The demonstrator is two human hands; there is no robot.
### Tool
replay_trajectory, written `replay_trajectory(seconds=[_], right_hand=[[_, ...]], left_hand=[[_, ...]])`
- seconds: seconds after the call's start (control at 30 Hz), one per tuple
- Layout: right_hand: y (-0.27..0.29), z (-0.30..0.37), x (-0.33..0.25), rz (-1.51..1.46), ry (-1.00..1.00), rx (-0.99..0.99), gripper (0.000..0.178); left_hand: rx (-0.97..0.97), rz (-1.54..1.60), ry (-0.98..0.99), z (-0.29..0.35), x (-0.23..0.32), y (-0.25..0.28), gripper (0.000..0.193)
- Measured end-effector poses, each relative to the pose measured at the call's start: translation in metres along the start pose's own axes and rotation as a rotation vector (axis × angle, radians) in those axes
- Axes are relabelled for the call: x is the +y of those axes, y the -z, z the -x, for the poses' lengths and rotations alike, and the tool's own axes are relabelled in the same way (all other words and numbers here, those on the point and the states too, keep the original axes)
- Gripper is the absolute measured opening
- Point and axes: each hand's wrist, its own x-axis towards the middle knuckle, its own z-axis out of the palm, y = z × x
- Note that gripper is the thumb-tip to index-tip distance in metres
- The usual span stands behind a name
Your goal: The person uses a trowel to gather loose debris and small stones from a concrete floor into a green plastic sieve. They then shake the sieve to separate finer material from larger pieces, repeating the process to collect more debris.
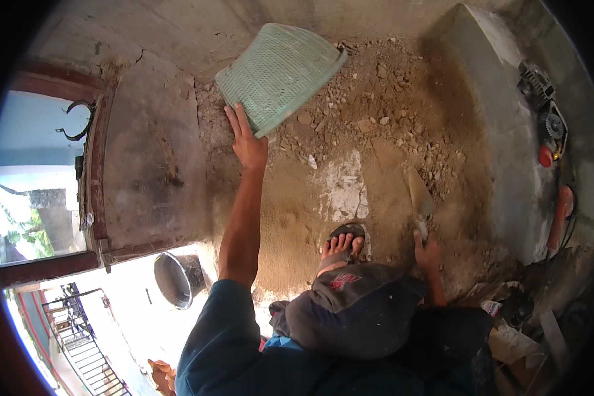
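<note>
At the far side, a pale green perforated plastic basket (280, 76) is tipped over, its rim slanting toward the rubble. My left hand (249, 146) reaches out to it, gripping it near the rim with fingers laid along the outside wall. Lower right, my right hand (428, 256) is closed around the handle of a trowel (420, 195). The trowel's dusty blade points away from me, low over the dirt. Part of the right hand is dim in shadow. Broken rubble and soil (383, 86) lie between the basket and the trowel.
My sandalled foot (340, 251) stands beside a whitish floor patch (343, 188). A concrete ledge (501, 145) on the right carries a power tool (549, 125) and a red-handled tool (561, 214). A dark bucket (178, 280) sits at left by the door frame (99, 165). Scraps (511, 343) clutter the lower right.
</note>
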Motion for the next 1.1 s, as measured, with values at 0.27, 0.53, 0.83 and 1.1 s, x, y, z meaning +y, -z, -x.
replay_trajectory(seconds=[0.27, 0.53, 0.83, 1.1], right_hand=[[0.001, 0.002, -0.002, 0.078, -0.056, -0.001, 0.068], [0.009, 0.002, -0.015, 0.097, -0.104, -0.061, 0.083], [0.021, 0.018, -0.008, -0.148, -0.181, 0.001, 0.068], [0.023, 0.047, 0.02, -0.124, -0.458, 0.242, 0.055]], left_hand=[[0.218, -0.033, -0.118, -0.069, -0.003, 0.01, 0.101], [0.531, -0.077, -0.139, -0.12, 0.0, 0.081, 0.093], [0.693, 0.039, -0.289, -0.105, 0.043, 0.138, 0.062], [-0.147, 0.269, 0.423, -0.015, 0.059, 0.145, 0.05]])
